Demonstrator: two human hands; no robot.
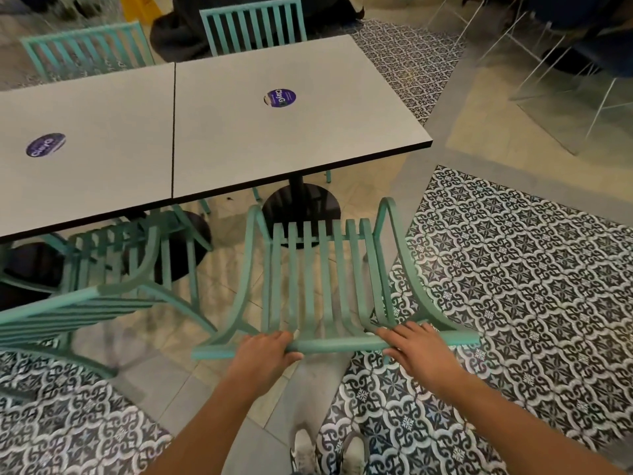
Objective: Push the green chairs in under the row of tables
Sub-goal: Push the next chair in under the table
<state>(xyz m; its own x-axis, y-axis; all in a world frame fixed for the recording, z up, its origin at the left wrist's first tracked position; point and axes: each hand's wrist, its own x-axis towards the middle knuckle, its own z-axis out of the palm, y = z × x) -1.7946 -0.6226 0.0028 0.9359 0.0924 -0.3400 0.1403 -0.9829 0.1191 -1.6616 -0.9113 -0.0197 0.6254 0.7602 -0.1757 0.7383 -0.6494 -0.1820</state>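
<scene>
The green chair (pixel 318 286) is standing just short of the right table (pixel 291 132), seat not under it. You are gripping its top rail with your left hand (pixel 263 354) and right hand (pixel 416 347), fingers curled over it.

Left grey laminate surface (pixel 85 159): cut off by left edge. Motion-blurred green slatted metal chair (pixel 68 317): backrest cropped at left edge. Two far green slatted chairs (pixel 251 25): seats hidden behind surfaces. White-framed chairs (pixel 548 63), top right: mostly out of frame.
</scene>
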